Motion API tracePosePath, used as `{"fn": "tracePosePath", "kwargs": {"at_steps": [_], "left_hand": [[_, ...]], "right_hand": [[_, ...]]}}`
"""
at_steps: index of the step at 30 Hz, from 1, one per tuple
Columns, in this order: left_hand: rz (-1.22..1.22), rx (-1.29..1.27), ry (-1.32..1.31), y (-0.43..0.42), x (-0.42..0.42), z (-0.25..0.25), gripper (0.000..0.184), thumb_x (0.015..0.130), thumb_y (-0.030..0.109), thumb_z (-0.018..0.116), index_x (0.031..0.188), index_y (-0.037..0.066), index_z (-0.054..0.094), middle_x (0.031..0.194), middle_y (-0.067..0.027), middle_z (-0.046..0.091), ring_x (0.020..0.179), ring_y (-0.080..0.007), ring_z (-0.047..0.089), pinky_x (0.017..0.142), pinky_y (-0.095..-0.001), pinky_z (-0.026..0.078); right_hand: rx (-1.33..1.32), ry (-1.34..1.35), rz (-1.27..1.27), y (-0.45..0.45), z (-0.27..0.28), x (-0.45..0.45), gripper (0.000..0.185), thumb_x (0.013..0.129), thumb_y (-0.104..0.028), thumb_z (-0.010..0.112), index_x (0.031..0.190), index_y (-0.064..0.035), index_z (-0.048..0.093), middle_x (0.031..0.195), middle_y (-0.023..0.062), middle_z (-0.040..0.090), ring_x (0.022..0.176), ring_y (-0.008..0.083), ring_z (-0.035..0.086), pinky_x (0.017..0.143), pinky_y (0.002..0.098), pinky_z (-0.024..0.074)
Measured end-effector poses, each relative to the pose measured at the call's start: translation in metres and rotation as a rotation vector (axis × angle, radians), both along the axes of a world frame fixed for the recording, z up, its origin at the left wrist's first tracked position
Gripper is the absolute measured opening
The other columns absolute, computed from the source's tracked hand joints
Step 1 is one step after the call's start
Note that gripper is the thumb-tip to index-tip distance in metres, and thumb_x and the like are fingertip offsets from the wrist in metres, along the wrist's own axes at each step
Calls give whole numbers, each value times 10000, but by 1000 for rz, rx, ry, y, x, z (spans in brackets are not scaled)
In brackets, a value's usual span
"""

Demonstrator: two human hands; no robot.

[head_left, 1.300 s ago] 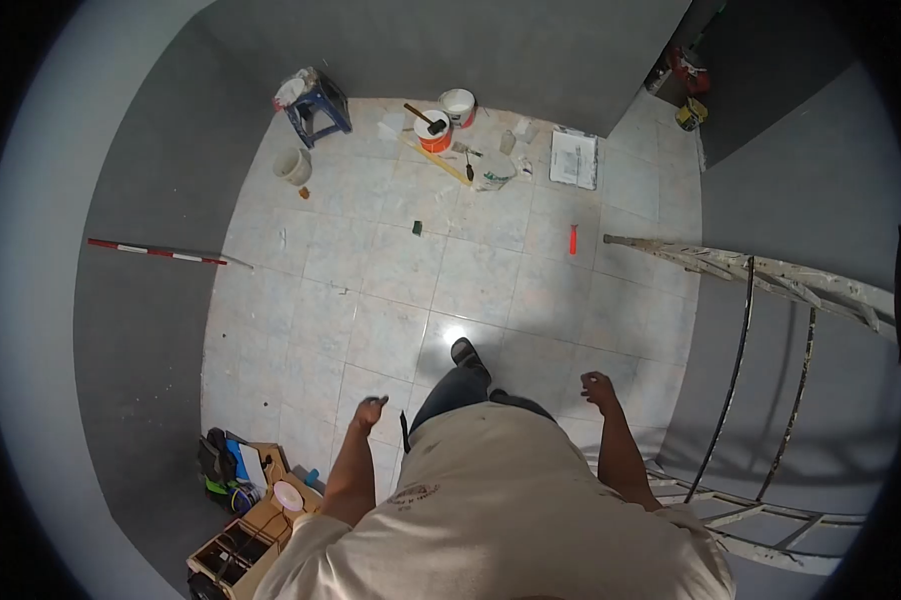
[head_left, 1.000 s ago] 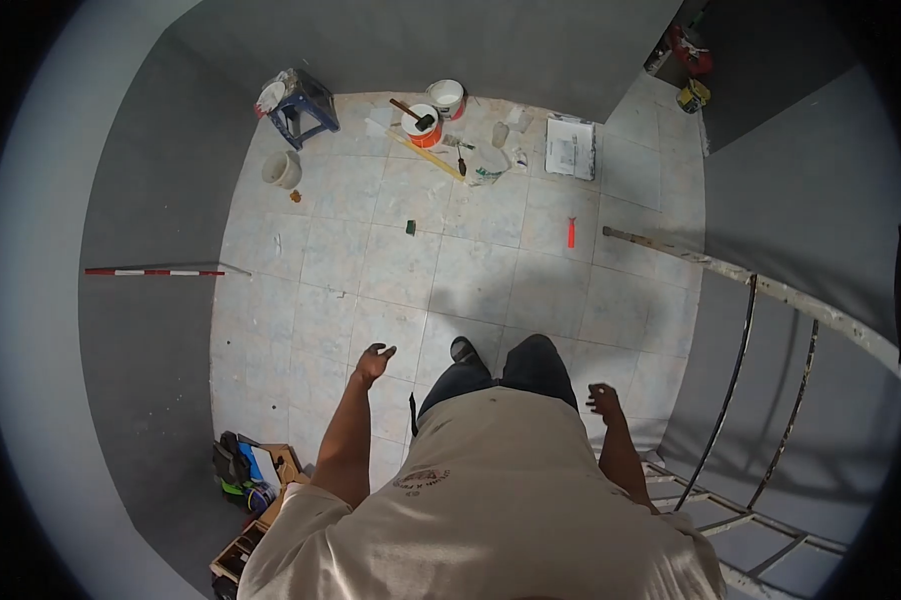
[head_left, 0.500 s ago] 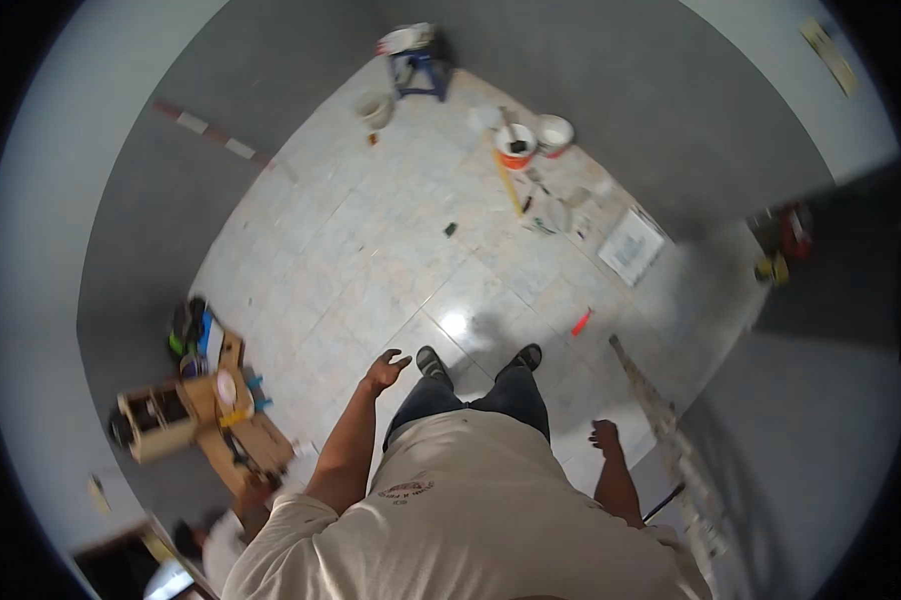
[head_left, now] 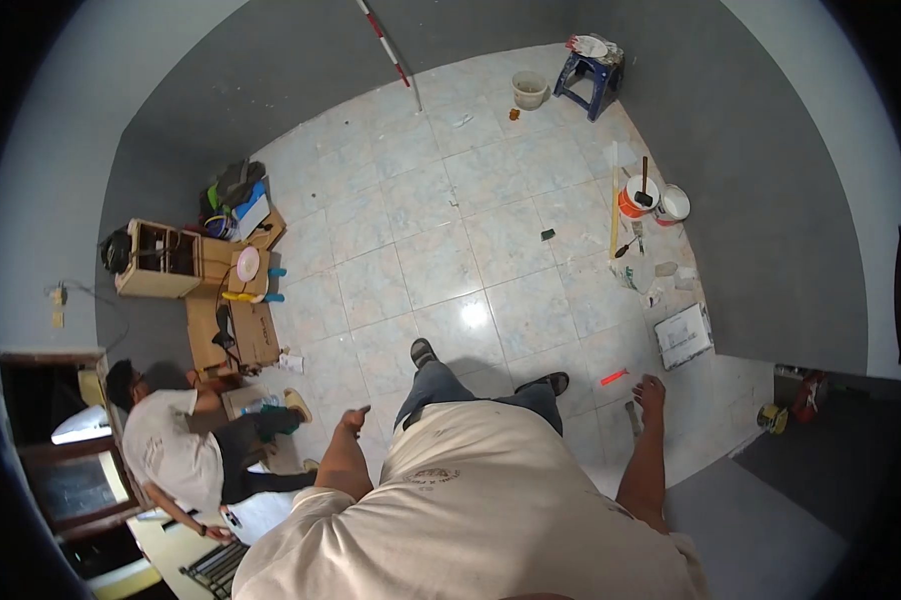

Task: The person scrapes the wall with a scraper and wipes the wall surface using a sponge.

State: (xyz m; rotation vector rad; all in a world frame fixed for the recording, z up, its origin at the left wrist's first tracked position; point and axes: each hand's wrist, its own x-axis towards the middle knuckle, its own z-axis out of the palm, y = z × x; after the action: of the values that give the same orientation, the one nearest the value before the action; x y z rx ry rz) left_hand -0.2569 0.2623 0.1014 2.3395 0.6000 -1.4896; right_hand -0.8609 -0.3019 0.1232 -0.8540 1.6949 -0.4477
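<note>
My left hand [head_left: 355,419] hangs beside my left hip, holding nothing, with the thumb stuck out and the other fingers partly hidden. Out over the floor on the other side, my right hand [head_left: 651,394] has loosely bent fingers standing apart, and nothing is in it. Just left of it a small orange-red tool [head_left: 615,377] lies on the tiles; its kind is not clear. The end of a pale, stained strip [head_left: 634,418] shows beside my right forearm. My feet stand apart on the tiled floor [head_left: 431,270].
At left a person [head_left: 176,440] crouches by cardboard [head_left: 255,335] and a wooden cabinet [head_left: 161,260]. Along the right wall are an orange-and-white bucket [head_left: 638,197], a white bucket [head_left: 674,205] and a white panel [head_left: 683,337]. A blue stool [head_left: 593,85] and a pail [head_left: 529,90] stand at the back.
My view has turned left, so the room's things sit further right, and the crouching person shows more fully. My right hand has come forward and up from beside my hip.
</note>
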Motion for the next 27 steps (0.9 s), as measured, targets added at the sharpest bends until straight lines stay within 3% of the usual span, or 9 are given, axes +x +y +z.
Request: {"fn": "tracePosePath", "kwargs": {"at_steps": [8, 9, 10, 12, 14, 16, 18, 22, 27], "left_hand": [[-126, -79, 110, 57, 222, -24, 751, 910, 636, 712, 1456, 161, 514, 1422, -121, 557, 1158, -327, 621, 889, -473, 521], [-148, -156, 8, 48, 254, -12, 733, 928, 603, 705, 1454, 124, 529, 1402, -124, 591, 1151, -306, 625, 894, -462, 518], [-175, -231, -92, 38, 286, 1, 717, 946, 569, 699, 1453, 86, 543, 1381, -126, 625, 1144, -286, 628, 899, -451, 514], [-95, -323, -270, 15, 333, 26, 668, 937, 447, 750, 1396, -7, 578, 1094, -189, 725, 987, -287, 704, 804, -397, 566], [-285, -465, -474, -1, 377, 44, 715, 924, 444, 763, 1424, -22, 553, 1214, -248, 712, 1169, -316, 676, 959, -409, 535], [-480, -393, -485, -4, 417, 52, 838, 879, 544, 774, 1486, 28, 518, 1439, -296, 592, 1350, -364, 579, 1104, -470, 464], [-906, 55, -363, -18, 444, 78, 1028, 794, 684, 773, 1579, 110, 440, 1616, -303, 401, 1486, -435, 429, 1192, -545, 384], [-1174, 521, -116, 19, 501, 53, 1418, 651, 937, 680, 1702, 163, 126, 1759, -218, 57, 1604, -490, 51, 1256, -712, 44], [-866, 214, -106, 61, 543, 50, 1254, 706, 876, 655, 1622, 149, 202, 1652, -223, 144, 1511, -488, 137, 1186, -693, 110]], "right_hand": [[313, 216, 625, 243, -144, 211, 479, 853, -187, 831, 1290, -57, 683, 1057, 125, 747, 983, 284, 734, 713, 471, 628], [431, 287, 800, 274, -128, 252, 401, 1012, -272, 655, 1307, -2, 676, 1187, 172, 748, 841, 313, 759, 686, 452, 613], [684, 238, 344, 291, -19, 327, 497, 1051, -370, 603, 1401, -19, 628, 1368, 189, 676, 1123, 323, 708, 930, 491, 572], [574, -129, 61, 315, -48, 350, 624, 1046, -500, 587, 1481, -53, 567, 1445, 195, 628, 1324, 340, 590, 1073, 540, 475], [554, -151, 764, 306, -103, 349, 724, 1024, -586, 575, 1535, -77, 511, 1429, 199, 635, 1306, 342, 605, 1047, 565, 496], [689, 319, 671, 257, -71, 409, 598, 987, -552, 640, 1255, -26, 731, 1232, 184, 741, 1163, 340, 696, 1037, 561, 527], [103, 653, 1128, 206, -142, 402, 622, 974, -522, 656, 1289, 15, 666, 1040, 166, 754, 1014, 345, 753, 785, 586, 598], [100, 431, 525, 102, -87, 496, 519, 924, -453, 678, 1049, 45, 750, 879, 247, 761, 730, 345, 756, 735, 423, 624], [-9, 391, 429, 24, -71, 640, 495, 927, -430, 672, 965, 57, 754, 799, 223, 755, 690, 341, 741, 711, 435, 621]]}}
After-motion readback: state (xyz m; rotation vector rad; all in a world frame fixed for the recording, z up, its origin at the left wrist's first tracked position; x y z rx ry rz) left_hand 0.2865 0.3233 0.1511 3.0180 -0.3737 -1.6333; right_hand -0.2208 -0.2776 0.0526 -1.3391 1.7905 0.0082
